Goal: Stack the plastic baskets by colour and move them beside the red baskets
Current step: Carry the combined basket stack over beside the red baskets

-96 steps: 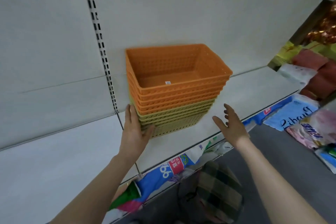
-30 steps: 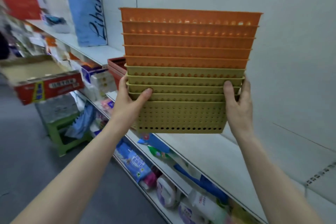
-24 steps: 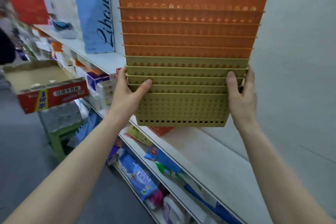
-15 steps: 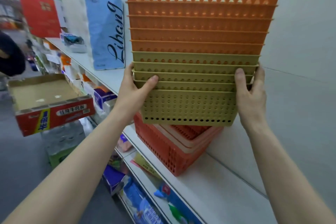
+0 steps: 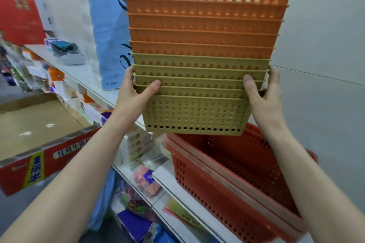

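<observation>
While clasped at both ends, left grip [image 5: 136,94] and right grip [image 5: 262,94] clamped on stack [image 5: 197,77], orange over yellow; held just above red baskets [image 5: 233,179] on shelf [image 5: 169,181].

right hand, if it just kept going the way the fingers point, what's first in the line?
The right hand points up along the stack's side, so it would likely slide past the orange baskets; beyond them only the wall panel, though depth is unclear.
</observation>
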`<action>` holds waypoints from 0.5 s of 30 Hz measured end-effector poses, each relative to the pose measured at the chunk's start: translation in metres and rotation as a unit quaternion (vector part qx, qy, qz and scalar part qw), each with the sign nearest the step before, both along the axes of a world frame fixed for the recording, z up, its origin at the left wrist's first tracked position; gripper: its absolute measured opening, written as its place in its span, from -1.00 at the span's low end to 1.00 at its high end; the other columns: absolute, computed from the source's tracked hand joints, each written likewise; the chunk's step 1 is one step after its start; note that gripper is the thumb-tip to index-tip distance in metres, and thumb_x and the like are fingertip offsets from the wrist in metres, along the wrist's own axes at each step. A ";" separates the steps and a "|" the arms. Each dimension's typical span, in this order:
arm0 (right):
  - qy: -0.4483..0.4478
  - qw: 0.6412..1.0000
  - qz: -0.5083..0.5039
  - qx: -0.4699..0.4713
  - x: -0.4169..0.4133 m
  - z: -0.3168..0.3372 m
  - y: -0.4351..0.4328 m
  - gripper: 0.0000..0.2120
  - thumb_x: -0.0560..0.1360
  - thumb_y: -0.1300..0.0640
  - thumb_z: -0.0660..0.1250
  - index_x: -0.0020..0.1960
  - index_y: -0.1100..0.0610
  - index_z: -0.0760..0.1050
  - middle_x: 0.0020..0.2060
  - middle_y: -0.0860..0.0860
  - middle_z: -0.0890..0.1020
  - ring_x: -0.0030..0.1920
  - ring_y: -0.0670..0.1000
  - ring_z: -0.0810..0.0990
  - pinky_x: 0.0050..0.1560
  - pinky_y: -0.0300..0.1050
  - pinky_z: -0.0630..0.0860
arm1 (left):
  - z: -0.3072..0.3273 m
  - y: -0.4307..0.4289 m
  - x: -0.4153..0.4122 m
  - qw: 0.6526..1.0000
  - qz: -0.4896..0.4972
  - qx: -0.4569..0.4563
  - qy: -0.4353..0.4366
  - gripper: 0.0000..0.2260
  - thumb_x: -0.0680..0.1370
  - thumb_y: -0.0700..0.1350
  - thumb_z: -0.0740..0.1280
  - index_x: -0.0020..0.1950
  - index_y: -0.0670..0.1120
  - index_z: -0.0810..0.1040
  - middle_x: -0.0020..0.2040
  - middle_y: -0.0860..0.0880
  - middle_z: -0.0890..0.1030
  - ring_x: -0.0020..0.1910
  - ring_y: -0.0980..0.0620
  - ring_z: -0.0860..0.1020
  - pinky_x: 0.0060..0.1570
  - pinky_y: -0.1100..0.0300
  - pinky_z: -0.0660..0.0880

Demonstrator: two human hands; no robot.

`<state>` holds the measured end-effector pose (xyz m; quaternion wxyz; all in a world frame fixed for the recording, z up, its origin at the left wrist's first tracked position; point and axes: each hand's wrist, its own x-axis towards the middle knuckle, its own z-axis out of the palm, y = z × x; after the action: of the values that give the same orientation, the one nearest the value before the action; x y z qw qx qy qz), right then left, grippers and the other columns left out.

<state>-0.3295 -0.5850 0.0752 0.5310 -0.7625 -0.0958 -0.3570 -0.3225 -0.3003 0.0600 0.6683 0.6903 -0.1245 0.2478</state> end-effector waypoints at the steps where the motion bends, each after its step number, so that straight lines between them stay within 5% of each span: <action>1: 0.003 1.000 -0.010 0.003 0.008 -0.001 0.015 -0.37 0.50 -0.27 0.29 0.48 -0.09 0.21 0.20 -0.17 0.59 0.19 -0.13 0.59 0.25 0.12 0.52 | -0.001 0.016 0.014 1.000 -0.015 0.003 0.002 -0.48 0.50 0.00 0.42 0.41 0.03 0.33 0.19 0.11 0.57 0.13 0.23 0.57 -0.02 0.36 0.53; 15: 0.064 0.992 -0.107 0.027 0.120 -0.036 0.159 -0.35 0.49 -0.26 0.30 0.48 -0.08 0.20 0.34 -0.08 0.51 0.38 -0.05 0.45 0.36 0.14 0.41 | -0.029 0.149 0.180 0.992 -0.125 0.015 0.031 -0.47 0.51 -0.08 0.41 0.43 0.03 0.29 0.23 0.10 0.55 0.15 0.26 0.55 0.05 0.34 0.52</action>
<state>-0.2091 -0.4258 0.0393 0.5153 -0.7748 0.0306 -0.3649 -0.1426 -0.1517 0.0313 0.6874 0.6865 -0.1922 0.1389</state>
